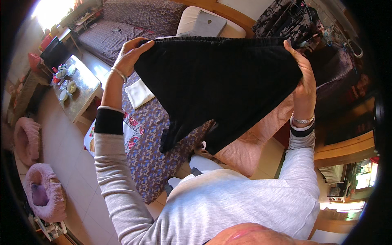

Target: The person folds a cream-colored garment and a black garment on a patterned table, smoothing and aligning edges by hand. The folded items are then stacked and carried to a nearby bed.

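Note:
A pair of black trousers (220,70) hangs stretched out in front of me, its elastic waistband level across the top. My left hand (131,55) grips one end of the waistband, thumb on the near side. At the other end, my right hand (304,72) holds the waistband corner and side edge, its fingers partly hidden behind the cloth. Both legs of the trousers droop towards a patterned cover (148,171) with blue and brown shapes. On that cover, left of the trousers, lies a folded white cloth (139,94).
A low table (81,98) with bowls stands at left, near pink plush pet beds (46,193). Behind the trousers are a sofa (137,18) and a grey folded item (209,24) on a cream cushion (185,23). Dark clothes (284,24) hang at upper right; a peach cover (245,150) lies below.

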A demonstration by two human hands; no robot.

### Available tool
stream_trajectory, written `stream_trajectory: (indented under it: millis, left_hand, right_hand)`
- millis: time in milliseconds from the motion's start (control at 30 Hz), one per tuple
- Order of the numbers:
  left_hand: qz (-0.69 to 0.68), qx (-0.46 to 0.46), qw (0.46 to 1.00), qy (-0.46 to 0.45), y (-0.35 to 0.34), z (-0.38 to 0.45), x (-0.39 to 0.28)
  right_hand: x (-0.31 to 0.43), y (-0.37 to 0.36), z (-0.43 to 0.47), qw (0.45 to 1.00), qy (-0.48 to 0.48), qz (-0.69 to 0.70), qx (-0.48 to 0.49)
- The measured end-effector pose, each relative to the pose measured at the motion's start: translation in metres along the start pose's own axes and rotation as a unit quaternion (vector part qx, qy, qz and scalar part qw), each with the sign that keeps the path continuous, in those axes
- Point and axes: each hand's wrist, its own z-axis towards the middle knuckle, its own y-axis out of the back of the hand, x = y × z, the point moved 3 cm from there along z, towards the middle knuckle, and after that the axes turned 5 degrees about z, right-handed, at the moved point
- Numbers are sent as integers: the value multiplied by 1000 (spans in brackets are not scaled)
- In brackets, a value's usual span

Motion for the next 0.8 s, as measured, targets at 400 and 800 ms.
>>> stream_trajectory:
  millis: [400,800]
  left_hand:
    - [158,48,986,-15,-65,1,49]
    - [-29,-29,973,226,-46,40,126]
  right_hand:
    - [-27,78,-23,929,110,-341,-95]
    - [-114,146,101,935,-230,-218,-158]
